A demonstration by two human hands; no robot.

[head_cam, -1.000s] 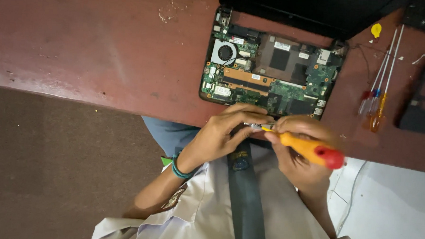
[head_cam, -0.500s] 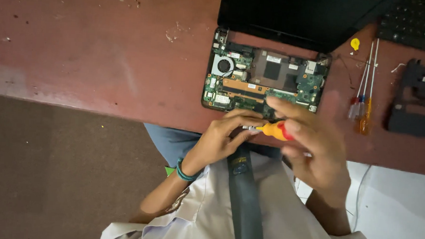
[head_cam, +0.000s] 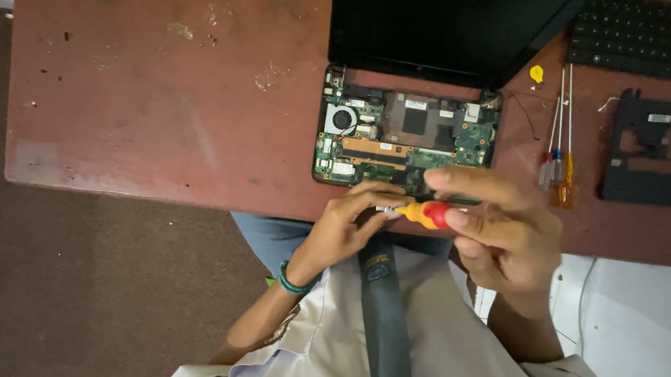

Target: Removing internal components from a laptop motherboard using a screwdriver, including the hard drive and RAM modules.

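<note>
An opened laptop (head_cam: 406,135) lies on the red-brown table with its green circuit board, small round fan and dark screen exposed. My right hand (head_cam: 503,233) grips an orange and red screwdriver (head_cam: 425,213) by its handle, held level at the laptop's near edge. My left hand (head_cam: 345,227) is curled at the screwdriver's tip end, fingertips pinched against it close to the board's front rim. What the fingertips pinch is too small to make out.
Three screwdrivers (head_cam: 559,157) lie right of the laptop, near a small yellow piece (head_cam: 537,73). A black plastic frame (head_cam: 650,149) and a black keyboard (head_cam: 636,47) sit at the far right. The table edge (head_cam: 124,190) runs just before my body.
The screwdriver has turned from pointing down-right to lying level, and my right hand has lifted and spread over its handle. The view has shifted, so the laptop sits higher.
</note>
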